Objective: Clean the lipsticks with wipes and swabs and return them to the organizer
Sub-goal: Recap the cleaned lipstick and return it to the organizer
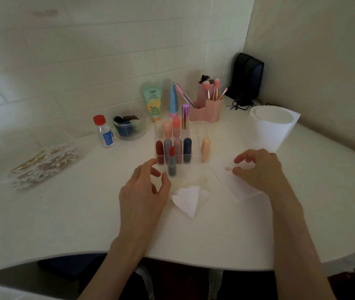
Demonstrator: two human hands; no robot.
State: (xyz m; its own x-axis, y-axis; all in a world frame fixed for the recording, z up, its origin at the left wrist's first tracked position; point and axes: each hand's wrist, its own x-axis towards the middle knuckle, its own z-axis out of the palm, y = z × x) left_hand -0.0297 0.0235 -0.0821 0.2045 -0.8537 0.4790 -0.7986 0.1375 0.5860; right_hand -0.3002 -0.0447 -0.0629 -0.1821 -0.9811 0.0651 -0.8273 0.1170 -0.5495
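There are ten lipsticks [171, 161], one organizer [195, 146], two tubes [153, 102], one bottle [105, 132], one paper roll [267, 131] and one crumpled wipe [190, 199].

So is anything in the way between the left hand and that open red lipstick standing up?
Nothing visible. The left hand is right beside the uncapped red lipstick in its grey tube, with only bare white table between them. The clear plastic organizer stands behind it.

The left hand [144, 191] and right hand [261, 169] are bare, as are both forearms; dark clothing, dimly seen, covers the lap.
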